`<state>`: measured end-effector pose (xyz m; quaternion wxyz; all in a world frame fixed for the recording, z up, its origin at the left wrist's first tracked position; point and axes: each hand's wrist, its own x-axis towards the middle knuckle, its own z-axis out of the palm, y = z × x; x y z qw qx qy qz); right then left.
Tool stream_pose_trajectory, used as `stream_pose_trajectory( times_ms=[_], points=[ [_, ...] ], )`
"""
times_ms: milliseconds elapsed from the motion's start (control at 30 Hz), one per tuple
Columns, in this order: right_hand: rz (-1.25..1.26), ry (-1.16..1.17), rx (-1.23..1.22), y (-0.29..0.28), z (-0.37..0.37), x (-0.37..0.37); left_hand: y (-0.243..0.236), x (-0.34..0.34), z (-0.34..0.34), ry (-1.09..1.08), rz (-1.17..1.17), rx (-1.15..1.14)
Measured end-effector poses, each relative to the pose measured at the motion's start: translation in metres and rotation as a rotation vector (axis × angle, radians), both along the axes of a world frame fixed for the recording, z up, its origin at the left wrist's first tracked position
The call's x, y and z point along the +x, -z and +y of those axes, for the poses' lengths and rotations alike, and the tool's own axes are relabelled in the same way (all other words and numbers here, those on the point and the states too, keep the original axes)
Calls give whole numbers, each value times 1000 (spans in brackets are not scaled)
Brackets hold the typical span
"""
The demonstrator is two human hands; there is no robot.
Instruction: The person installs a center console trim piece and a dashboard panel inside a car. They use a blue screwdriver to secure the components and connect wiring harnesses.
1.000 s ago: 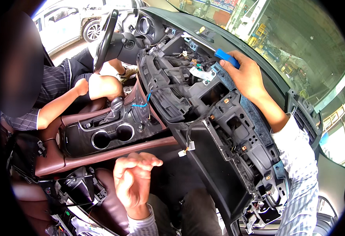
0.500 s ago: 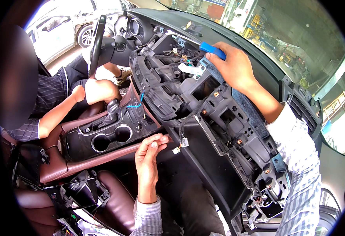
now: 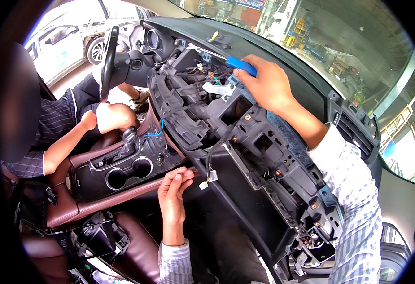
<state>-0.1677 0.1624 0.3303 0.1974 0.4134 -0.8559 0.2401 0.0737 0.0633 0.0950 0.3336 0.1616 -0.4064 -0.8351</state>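
My right hand (image 3: 269, 85) is closed round the blue handle of a screwdriver (image 3: 241, 66), above the opened dashboard (image 3: 259, 137). The tool's thin shaft points left along the far edge of the opening; its tip is hard to make out. Below the handle, a white bracket (image 3: 218, 89) sits beside exposed wiring. My left hand (image 3: 173, 191) hovers by the centre console, thumb and fingertips pressed together; whatever they may pinch is too small to see. Just right of those fingertips, a white wire connector (image 3: 204, 185) dangles from a black cable, apart from the hand.
Another person (image 3: 56, 128) sits at left behind the steering wheel (image 3: 108, 64). The console (image 3: 87, 175) has two cup holders, a gear lever (image 3: 129, 137) and a loose blue wire (image 3: 155, 134). Removed trim parts (image 3: 98, 232) lie on the brown seat. The windscreen rises beyond the dashboard.
The whole view has shifted slightly, so the scene sits a little further left. Both hands keep nearly the same pose and place against the dashboard.
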Motion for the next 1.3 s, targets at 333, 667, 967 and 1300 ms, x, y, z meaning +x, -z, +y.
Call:
stream_pose_trajectory(
  times_ms=[333,667,967,1300],
  points=[
    [90,-49,-73,-2,2,-20,-2,-14,-1,-8,11,2],
    [20,19,-38,3,7,-27,3,-11,0,30,-10,-69],
    [46,-119,15,14,20,-90,37,-23,9,109,-14,46],
    [-42,-126,-28,15,17,-81,47,-17,-7,82,15,95]
  ],
)
